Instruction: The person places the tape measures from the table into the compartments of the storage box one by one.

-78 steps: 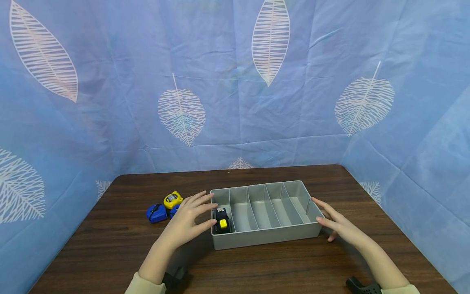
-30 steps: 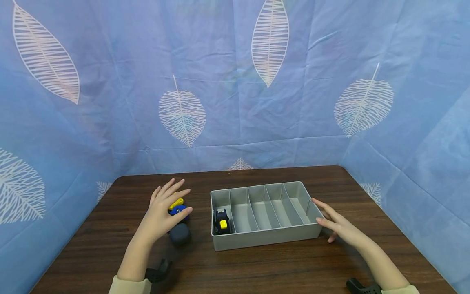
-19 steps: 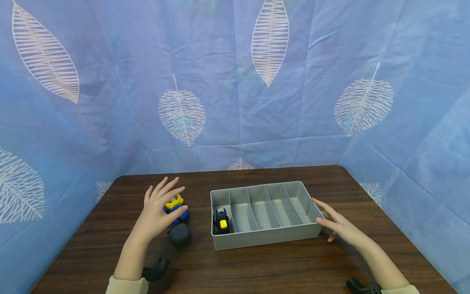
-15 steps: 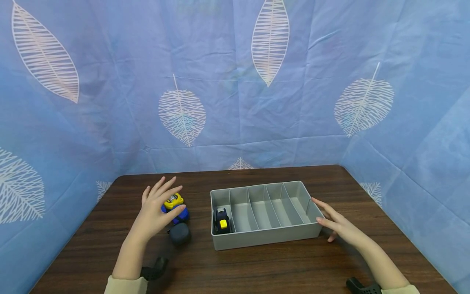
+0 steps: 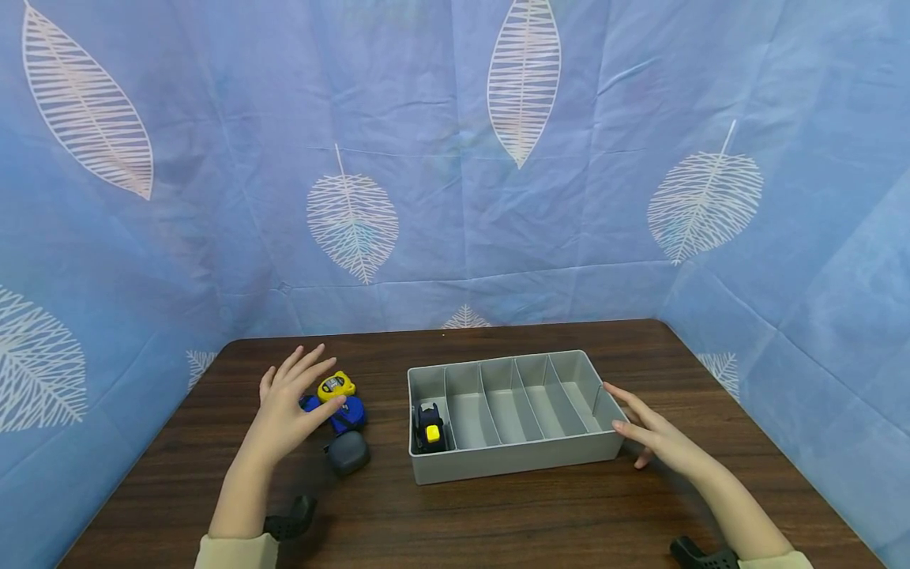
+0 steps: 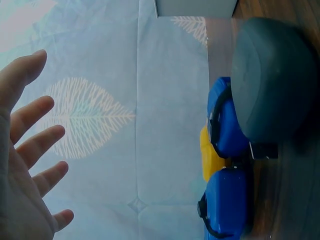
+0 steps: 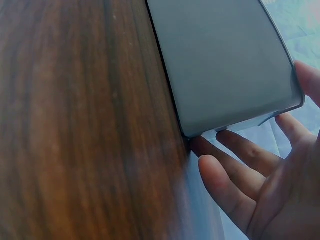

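Note:
My left hand hovers with spread fingers beside a small cluster at the table's left, holding nothing. In that cluster are a yellow rounded item with a small face like a display, two blue items with black straps, and a dark grey rounded item. The second blue item is partly hidden behind the left hand. With fairly straight fingers, my right hand rests on the right end of a grey divided tray. A black item with a yellow button sits in the tray's leftmost compartment.
The dark wooden table carries everything. Behind it and along its sides hangs a blue cloth with white leaf prints. Thin dividers split the tray into several narrow compartments.
My left hand has left the tray's left end and moved left past the cluster, uncovering the yellow, blue and grey items. The right hand and tray have stayed put.

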A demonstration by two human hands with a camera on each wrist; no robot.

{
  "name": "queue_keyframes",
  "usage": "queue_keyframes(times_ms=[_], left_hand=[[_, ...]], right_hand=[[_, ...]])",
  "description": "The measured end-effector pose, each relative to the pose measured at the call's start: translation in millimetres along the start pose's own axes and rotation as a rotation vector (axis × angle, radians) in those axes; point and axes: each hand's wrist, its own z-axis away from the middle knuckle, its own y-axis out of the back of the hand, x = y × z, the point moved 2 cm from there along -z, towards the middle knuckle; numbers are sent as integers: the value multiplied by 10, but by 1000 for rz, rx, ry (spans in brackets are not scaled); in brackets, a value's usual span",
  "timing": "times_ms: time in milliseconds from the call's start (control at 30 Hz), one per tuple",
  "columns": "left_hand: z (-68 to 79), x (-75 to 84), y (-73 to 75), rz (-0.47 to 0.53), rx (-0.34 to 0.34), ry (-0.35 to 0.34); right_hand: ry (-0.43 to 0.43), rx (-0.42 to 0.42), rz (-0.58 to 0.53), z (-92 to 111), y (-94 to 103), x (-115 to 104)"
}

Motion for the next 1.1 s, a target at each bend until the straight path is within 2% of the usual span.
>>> queue_keyframes(times_ms=[800, 1100], left_hand=[[122, -291, -29, -5, -25, 119], [161, -410, -45, -6, -65, 183]], right_hand=[[-1, 2, 1, 1, -4, 17], [-6, 5, -2, 0, -2, 9]])
